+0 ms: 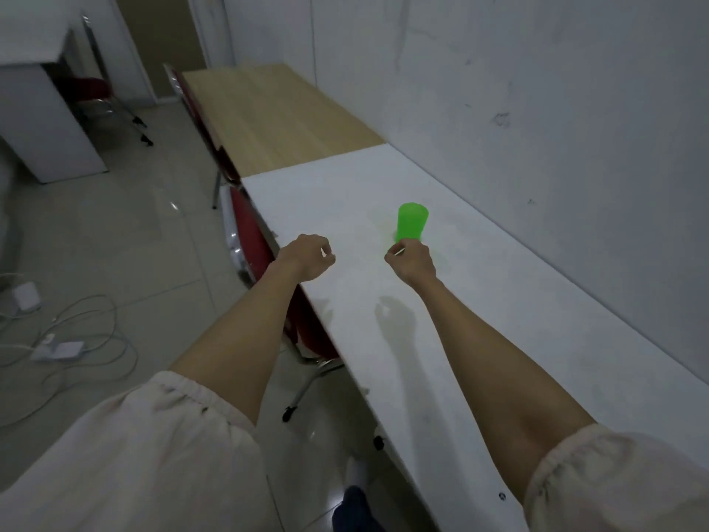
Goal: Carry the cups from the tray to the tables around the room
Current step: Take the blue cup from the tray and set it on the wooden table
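Here, 2 empty, loosely curled hands (307, 257) (412, 261) hover over white table (498, 301) by green cup (412, 222).

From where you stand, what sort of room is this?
Probably a plain office or meeting room: a white table and a wooden table end to end along a bare wall, red chairs tucked under, cables on the tiled floor.

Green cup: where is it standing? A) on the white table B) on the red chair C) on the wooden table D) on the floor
A: the green cup stands on the white table, just beyond the right hand.
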